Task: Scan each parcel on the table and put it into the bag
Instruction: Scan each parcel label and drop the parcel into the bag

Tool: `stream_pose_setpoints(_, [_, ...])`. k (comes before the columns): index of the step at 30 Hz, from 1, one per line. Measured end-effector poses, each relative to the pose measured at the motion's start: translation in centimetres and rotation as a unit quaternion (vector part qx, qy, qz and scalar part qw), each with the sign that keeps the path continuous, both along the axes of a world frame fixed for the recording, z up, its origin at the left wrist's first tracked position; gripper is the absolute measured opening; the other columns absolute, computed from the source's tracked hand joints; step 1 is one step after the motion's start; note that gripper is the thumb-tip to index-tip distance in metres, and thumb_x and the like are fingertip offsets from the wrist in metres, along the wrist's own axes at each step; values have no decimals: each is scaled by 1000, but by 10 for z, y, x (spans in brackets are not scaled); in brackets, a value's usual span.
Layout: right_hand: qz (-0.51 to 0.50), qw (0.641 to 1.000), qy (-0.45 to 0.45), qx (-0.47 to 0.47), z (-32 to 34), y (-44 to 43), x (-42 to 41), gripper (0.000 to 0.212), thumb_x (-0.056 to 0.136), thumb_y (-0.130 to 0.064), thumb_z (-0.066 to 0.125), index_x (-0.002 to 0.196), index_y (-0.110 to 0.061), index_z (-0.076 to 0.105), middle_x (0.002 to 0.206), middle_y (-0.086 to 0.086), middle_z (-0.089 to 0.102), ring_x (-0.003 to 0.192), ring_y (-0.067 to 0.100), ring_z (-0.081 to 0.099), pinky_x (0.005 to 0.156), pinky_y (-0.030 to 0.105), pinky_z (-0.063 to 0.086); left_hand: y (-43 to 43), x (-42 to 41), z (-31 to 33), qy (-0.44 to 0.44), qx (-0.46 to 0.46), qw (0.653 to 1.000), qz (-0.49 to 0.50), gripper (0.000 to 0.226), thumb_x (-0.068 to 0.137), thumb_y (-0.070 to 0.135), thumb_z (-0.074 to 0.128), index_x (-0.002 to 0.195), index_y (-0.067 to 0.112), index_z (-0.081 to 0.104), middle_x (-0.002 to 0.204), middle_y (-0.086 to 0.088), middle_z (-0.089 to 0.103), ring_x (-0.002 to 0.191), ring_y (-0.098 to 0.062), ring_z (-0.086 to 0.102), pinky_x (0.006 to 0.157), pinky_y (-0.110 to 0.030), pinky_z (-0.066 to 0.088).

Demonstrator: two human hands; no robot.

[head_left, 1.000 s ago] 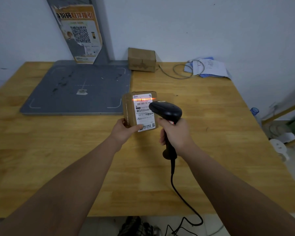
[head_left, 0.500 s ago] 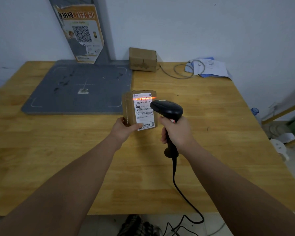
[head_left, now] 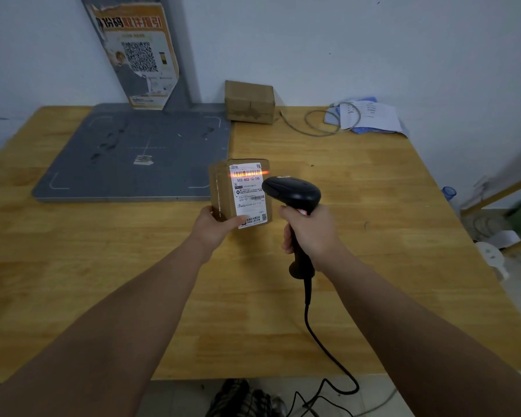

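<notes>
A person's left hand point(head_left: 215, 225) grasps a small brown parcel point(head_left: 223, 191) by its lower corner, above the middle of the wooden table point(head_left: 373, 221). At 3 o'clock from it, the right hand point(head_left: 310, 233) is wrapped round the grip of a black corded scanner point(head_left: 292, 192), and an orange line crosses the label's top barcode. A second box point(head_left: 249, 101) sits at 12 o'clock and a grey pad point(head_left: 133, 158) at 10 o'clock.
</notes>
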State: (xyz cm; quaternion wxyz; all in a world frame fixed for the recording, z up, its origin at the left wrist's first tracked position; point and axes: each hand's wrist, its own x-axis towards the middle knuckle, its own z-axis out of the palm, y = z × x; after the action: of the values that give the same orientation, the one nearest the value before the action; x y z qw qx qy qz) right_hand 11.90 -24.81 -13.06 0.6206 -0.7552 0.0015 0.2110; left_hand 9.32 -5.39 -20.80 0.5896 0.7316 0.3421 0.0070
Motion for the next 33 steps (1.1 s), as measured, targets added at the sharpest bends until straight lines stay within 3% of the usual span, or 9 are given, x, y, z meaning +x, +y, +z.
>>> stream_pose_setpoints(8, [35,999,14,-33,16,-6,9,24,89,-20,63,69,-5,61,54,10,56,45,24,54,45,28,46,-3,2,-4,3,13,1000,-3,84,77,29,81,143,8,35,137,-3,50,111,-13,48,86,-25,37])
stream_pose_setpoints(12, [58,996,26,-58,39,-13,25,24,87,-22,65,68,-8,58,54,10,57,44,22,54,46,28,46,-10,2,-5,1,29,1000,-10,85,79,25,79,145,7,29,143,-5,46,125,-19,46,89,-25,36])
stream_pose_setpoints(18, [62,996,21,-65,59,-21,35,23,85,-21,66,69,-8,56,53,9,55,42,20,53,44,26,45,-17,4,-5,-9,14,1000,-18,85,78,22,80,145,8,30,140,-4,48,111,-11,45,89,-25,37])
stream_pose_setpoints(22, [46,995,-26,-80,42,-24,26,24,88,-19,63,68,-7,59,51,8,57,41,18,54,43,25,45,-17,5,-7,4,-4,1000,-7,86,74,34,82,142,10,35,131,4,50,111,-12,48,88,-27,39])
stream_pose_setpoints(25, [14,995,-43,-90,12,-27,2,23,89,-13,62,66,-7,59,51,6,55,40,12,53,42,21,46,-20,3,-5,7,-30,999,9,103,53,60,84,138,15,45,129,3,58,112,-16,57,95,-33,47])
stream_pose_setpoints(27, [-6,997,-28,-77,-4,-27,-14,20,88,-11,62,70,-4,60,53,9,55,39,10,52,42,15,45,-21,0,-9,6,-48,999,21,111,44,66,83,136,15,47,127,2,60,112,-17,58,100,-39,48])
stream_pose_setpoints(33, [-13,999,-12,-43,-19,-19,-35,21,86,-7,59,66,-1,56,48,9,51,36,9,48,41,15,42,-31,-5,-6,18,-41,998,46,87,70,44,83,138,10,43,129,0,57,111,-18,56,98,-34,46])
